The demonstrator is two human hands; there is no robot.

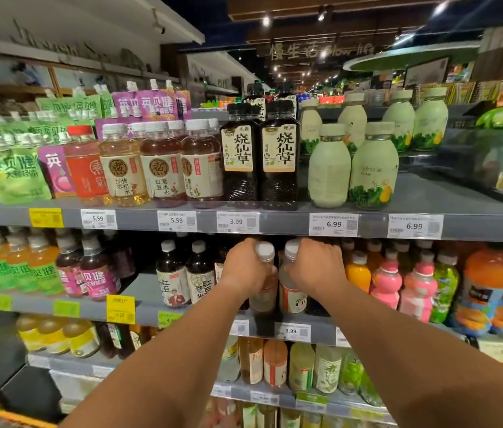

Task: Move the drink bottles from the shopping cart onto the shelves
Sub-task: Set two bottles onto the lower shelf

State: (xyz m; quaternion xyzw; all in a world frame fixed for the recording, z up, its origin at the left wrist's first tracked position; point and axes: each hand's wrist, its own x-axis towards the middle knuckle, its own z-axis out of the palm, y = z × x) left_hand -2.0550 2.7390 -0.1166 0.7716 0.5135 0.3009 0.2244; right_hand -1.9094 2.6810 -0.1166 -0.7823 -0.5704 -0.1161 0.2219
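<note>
Both my arms reach to the second shelf (148, 308) from the top. My left hand (245, 268) grips a clear drink bottle with a white cap (265, 282) around its neck and shoulder. My right hand (316, 267) grips a second white-capped bottle with a red-and-white label (290, 293) just beside it. Both bottles stand upright at the shelf's front edge, between dark tea bottles (186, 273) on the left and orange and pink drink bottles (387, 281) on the right. The shopping cart is out of view.
The top shelf (274, 222) holds green and purple pouches, tea bottles, dark square bottles (257, 156) and pale green bottles (352, 168). Price tags line the shelf edges. Lower shelves carry yellow and green drinks (302, 366). An aisle with more shelving opens at the right.
</note>
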